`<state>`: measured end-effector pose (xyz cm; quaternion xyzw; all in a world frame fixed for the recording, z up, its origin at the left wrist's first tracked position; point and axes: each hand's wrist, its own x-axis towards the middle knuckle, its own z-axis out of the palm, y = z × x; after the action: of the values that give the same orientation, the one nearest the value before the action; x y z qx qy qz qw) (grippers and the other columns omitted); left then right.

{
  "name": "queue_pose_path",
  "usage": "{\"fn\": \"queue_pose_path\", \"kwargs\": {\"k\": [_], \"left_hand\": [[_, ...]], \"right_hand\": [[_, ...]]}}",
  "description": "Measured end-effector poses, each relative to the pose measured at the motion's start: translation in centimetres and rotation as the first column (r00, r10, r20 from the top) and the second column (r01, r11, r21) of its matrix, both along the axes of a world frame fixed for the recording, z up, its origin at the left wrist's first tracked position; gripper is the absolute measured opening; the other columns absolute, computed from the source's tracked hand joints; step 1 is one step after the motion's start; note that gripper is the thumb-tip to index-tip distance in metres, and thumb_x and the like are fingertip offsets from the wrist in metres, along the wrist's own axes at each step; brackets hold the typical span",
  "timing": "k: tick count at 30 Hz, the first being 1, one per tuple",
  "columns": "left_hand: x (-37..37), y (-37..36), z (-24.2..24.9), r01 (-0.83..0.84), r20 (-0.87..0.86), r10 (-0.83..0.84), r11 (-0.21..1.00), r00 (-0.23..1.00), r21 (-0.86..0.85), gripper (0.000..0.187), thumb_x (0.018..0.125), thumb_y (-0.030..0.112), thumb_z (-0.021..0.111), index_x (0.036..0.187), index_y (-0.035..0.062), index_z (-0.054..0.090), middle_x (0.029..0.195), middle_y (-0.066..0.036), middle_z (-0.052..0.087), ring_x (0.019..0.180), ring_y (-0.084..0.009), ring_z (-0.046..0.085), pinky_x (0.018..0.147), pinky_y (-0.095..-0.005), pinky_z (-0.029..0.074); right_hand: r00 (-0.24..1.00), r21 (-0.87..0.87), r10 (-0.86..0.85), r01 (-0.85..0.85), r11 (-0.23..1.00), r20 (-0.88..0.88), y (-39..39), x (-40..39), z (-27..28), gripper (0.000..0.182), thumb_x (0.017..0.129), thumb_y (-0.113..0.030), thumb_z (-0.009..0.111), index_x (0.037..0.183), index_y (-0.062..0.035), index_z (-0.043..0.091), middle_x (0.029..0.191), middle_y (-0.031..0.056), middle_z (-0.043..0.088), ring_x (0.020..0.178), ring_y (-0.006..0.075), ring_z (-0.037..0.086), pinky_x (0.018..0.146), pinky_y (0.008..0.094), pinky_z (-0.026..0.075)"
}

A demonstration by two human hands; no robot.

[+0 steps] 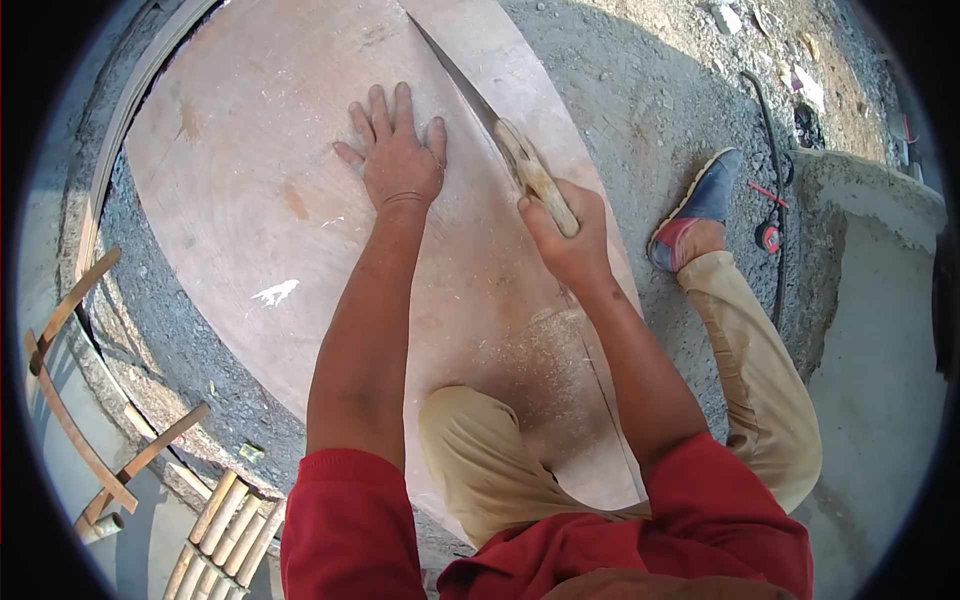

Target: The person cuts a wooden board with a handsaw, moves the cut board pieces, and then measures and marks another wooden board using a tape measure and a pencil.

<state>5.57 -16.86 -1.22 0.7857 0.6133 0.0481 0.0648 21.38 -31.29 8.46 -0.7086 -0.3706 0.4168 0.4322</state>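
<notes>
A large pinkish-brown wooden sheet [250, 190] lies under both my hands, with one knee resting on it. My left hand [402, 160] presses flat on its surface, fingers spread, to the left of a handsaw [455, 75]. Wrapped round the saw's worn wooden handle [537, 175] is my right hand [575, 230]. The blade points away from me, along a line in the sheet. Behind the right hand a dark cut line [605, 400] runs toward my body, and pale sawdust [545, 360] is scattered beside it.
A red tape measure [768, 237] lies on the rough ground near a black cable [775, 130] and my shoe [700, 200]. At lower left are a wooden frame [80, 430] and bamboo-like poles [225, 535]. A concrete ledge [870, 185] stands at right.
</notes>
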Motion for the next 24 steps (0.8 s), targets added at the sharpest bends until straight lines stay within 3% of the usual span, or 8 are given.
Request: {"fn": "queue_pose_path", "kwargs": {"k": [3, 7, 10, 13, 15, 18, 21, 24], "left_hand": [[-0.2, 0.6, 0.9, -0.013, 0.007, 0.013, 1.000, 1.000, -0.012, 0.069, 0.101, 0.053, 0.048, 0.162, 0.0248, 0.032, 0.171, -0.008, 0.020, 0.158, -0.0374, 0.012, 0.121, -0.0709, 0.002], [0.1, 0.8, 0.7, 0.002, 0.026, -0.003, 0.999, 1.000, 0.051, 0.069, 0.101, 0.054, 0.047, 0.162, 0.0249, 0.031, 0.172, -0.007, 0.019, 0.158, -0.0369, 0.011, 0.121, -0.0708, 0.003], [-0.1, 0.4, -0.4, -0.002, 0.005, 0.002, 0.999, 1.000, 0.046, 0.068, 0.102, 0.054, 0.045, 0.162, 0.0249, 0.031, 0.172, -0.007, 0.019, 0.158, -0.0367, 0.010, 0.120, -0.0714, 0.003], [-0.5, 0.2, -0.6, 0.010, -0.014, -0.009, 0.999, 1.000, 0.037, 0.068, 0.102, 0.055, 0.045, 0.161, 0.0246, 0.033, 0.171, -0.008, 0.022, 0.158, -0.0377, 0.013, 0.119, -0.0723, 0.006], [0.2, 1.5, -0.2, 0.012, 0.011, -0.013, 0.997, 1.000, 0.076, 0.068, 0.102, 0.055, 0.045, 0.161, 0.0244, 0.034, 0.170, -0.009, 0.024, 0.157, -0.0381, 0.015, 0.119, -0.0728, 0.007], [0.0, 0.4, 0.4, 0.018, 0.031, -0.020, 0.998, 0.999, 0.059, 0.068, 0.102, 0.055, 0.046, 0.161, 0.0241, 0.034, 0.170, -0.009, 0.023, 0.157, -0.0379, 0.015, 0.119, -0.0730, 0.006], [-0.2, 0.8, 0.4, 0.011, 0.024, -0.013, 0.998, 1.000, 0.063, 0.068, 0.102, 0.054, 0.046, 0.161, 0.0235, 0.033, 0.170, -0.009, 0.022, 0.157, -0.0376, 0.013, 0.119, -0.0731, 0.004], [-0.4, 1.0, -0.8, 0.001, 0.023, -0.003, 0.998, 1.000, 0.064, 0.068, 0.101, 0.054, 0.047, 0.161, 0.0234, 0.033, 0.170, -0.009, 0.023, 0.157, -0.0380, 0.013, 0.118, -0.0735, 0.005]], "right_hand": [[0.995, 0.133, -0.019, 0.006, 0.991, 0.095, 10.4, -0.1, -1.9, 0.026, 0.088, -0.019, 0.069, 0.080, 0.0042, 0.062, 0.060, 0.0119, 0.053, 0.058, 0.0123, 0.051, 0.056, 0.0354, 0.044], [0.998, -0.041, 0.056, -0.055, 0.998, 0.012, -1.7, 1.0, 3.8, 0.017, 0.088, -0.014, 0.069, 0.082, 0.0013, 0.067, 0.063, 0.0070, 0.059, 0.063, 0.0083, 0.052, 0.058, 0.0305, 0.043], [0.996, 0.035, -0.072, 0.074, 0.997, -0.055, -7.6, 0.1, 5.6, 0.016, 0.089, -0.013, 0.069, 0.080, 0.0002, 0.066, 0.062, 0.0047, 0.059, 0.063, 0.0065, 0.052, 0.057, 0.0298, 0.043], [1.000, -0.001, 0.017, -0.017, 1.000, 0.001, -1.0, 0.4, 0.0, 0.020, 0.088, -0.016, 0.069, 0.079, 0.0021, 0.065, 0.061, 0.0074, 0.057, 0.061, 0.0087, 0.050, 0.056, 0.0328, 0.044], [0.997, 0.148, -0.015, 0.004, 0.989, 0.070, 8.5, -0.3, -3.5, 0.032, 0.088, -0.023, 0.070, 0.078, 0.0053, 0.061, 0.059, 0.0115, 0.053, 0.058, 0.0155, 0.047, 0.057, 0.0375, 0.044], [0.998, 0.155, -0.001, -0.009, 0.988, 0.063, 7.5, -0.1, -1.9, 0.028, 0.088, -0.021, 0.069, 0.079, 0.0046, 0.062, 0.060, 0.0107, 0.054, 0.059, 0.0132, 0.048, 0.057, 0.0365, 0.044], [0.999, -0.048, 0.006, -0.009, 0.999, -0.044, -4.1, 0.4, 3.2, 0.016, 0.087, -0.012, 0.070, 0.080, 0.0013, 0.066, 0.064, 0.0030, 0.058, 0.062, 0.0067, 0.051, 0.057, 0.0300, 0.043], [0.999, 0.006, -0.030, 0.031, 1.000, -0.030, -7.8, -0.1, 4.1, 0.014, 0.087, -0.010, 0.070, 0.079, 0.0007, 0.066, 0.064, 0.0006, 0.058, 0.062, 0.0059, 0.050, 0.056, 0.0288, 0.043]]}}
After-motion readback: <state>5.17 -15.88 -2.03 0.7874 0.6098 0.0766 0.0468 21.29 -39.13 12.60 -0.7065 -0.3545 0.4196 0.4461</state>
